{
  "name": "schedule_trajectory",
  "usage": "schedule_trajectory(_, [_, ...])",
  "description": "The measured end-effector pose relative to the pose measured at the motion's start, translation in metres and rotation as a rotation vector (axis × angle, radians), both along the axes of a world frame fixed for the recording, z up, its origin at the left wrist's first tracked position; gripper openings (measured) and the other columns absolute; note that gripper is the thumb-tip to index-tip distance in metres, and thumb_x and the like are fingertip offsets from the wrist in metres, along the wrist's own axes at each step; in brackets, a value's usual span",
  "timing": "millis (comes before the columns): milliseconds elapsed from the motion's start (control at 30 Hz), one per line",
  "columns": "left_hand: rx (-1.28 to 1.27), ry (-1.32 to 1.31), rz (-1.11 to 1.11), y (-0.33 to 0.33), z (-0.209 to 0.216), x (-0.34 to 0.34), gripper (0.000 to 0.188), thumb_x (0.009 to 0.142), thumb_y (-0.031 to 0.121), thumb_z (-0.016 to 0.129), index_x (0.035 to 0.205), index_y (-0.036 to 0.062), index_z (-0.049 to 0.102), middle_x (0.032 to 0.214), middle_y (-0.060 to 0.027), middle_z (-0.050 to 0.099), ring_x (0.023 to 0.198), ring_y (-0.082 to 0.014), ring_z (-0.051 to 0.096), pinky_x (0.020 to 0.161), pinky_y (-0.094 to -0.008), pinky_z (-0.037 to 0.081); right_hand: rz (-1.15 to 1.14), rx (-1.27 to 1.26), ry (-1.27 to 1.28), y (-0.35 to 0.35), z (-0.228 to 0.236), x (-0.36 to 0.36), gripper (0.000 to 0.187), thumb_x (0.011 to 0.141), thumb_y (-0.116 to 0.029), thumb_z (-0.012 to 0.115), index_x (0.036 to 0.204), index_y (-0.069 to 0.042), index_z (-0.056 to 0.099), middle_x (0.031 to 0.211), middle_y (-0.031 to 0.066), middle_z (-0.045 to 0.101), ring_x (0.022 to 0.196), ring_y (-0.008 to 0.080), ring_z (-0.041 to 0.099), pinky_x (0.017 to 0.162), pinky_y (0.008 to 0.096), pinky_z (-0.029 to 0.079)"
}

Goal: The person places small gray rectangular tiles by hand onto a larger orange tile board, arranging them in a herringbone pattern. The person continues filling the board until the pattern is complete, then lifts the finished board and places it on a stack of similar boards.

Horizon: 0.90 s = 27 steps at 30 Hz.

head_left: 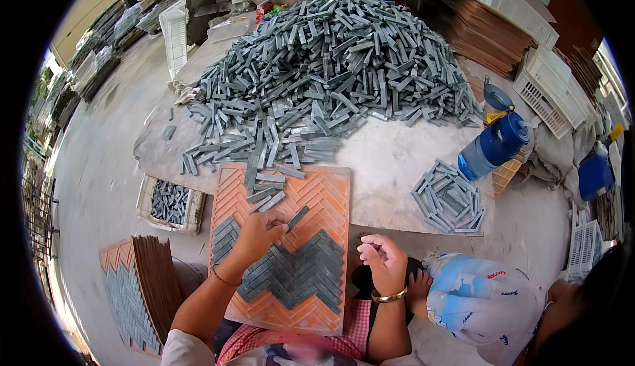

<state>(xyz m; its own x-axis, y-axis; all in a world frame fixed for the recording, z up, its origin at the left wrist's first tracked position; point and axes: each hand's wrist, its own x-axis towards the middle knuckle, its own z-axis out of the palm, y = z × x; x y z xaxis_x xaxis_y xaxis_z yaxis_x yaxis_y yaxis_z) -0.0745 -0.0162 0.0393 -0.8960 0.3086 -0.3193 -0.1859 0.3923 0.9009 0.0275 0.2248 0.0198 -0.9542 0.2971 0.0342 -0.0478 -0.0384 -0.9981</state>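
Observation:
My left hand (262, 232) pinches a dark grey stone strip (298, 218) over an orange mould board (318, 190) with herringbone slots. Dark strips (297, 270) fill a zigzag band across the board's lower middle, and lighter grey strips (225, 237) sit in slots at its left side. Several loose strips (268, 187) lie across its upper left part, just beyond my left hand. Off the board's right edge, my right hand (385, 258) is raised with fingers curled together; whether anything is in them is hidden. The board's near end is at my lap, over a red checked cloth.
A large heap of grey strips (331, 61) covers the table's (403, 161) far side. Right of the board stand a ring-shaped strip stack (450, 197) and a blue bottle (493, 144). A white crate (197, 212) and stacked boards (149, 286) are left. A person in a cap (483, 300) is close right.

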Motion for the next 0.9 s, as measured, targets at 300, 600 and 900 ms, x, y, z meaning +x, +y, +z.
schedule_trajectory(300, [-0.379,0.469,-0.148,0.02,-0.007,0.028,0.007,0.075,0.003,0.061,0.08,-0.0013,0.06,0.073,-0.0124,0.058,0.066,-0.0251,0.058,0.058,-0.0332,0.045,0.039,-0.024,0.001,-0.013,0.005,-0.007,0.016,0.082,-0.004,0.062,0.096,0.004,0.061,0.078,0.0054,0.063,0.066,0.008,0.059,0.059,0.019,0.046])
schedule_trajectory(600, [-0.428,0.75,-0.218,0.03,-0.015,0.034,0.017,0.074,0.001,0.06,0.091,0.0003,0.059,0.079,-0.014,0.056,0.072,-0.0325,0.056,0.063,-0.039,0.046,0.04,-0.014,-0.011,-0.015,0.001,-0.006,0.015,0.083,-0.003,0.061,0.096,0.005,0.061,0.076,0.0051,0.063,0.066,0.0084,0.059,0.059,0.0188,0.046])
schedule_trajectory(900, [-0.511,0.845,-0.042,0.002,-0.002,-0.008,0.023,0.07,0.003,0.064,0.093,-0.0001,0.059,0.086,-0.0134,0.053,0.08,-0.0317,0.055,0.068,-0.0387,0.045,-0.002,0.023,0.033,-0.009,-0.004,-0.008,0.016,0.084,-0.01,0.061,0.094,0.003,0.061,0.076,0.0067,0.064,0.062,0.0082,0.058,0.054,0.0196,0.046])
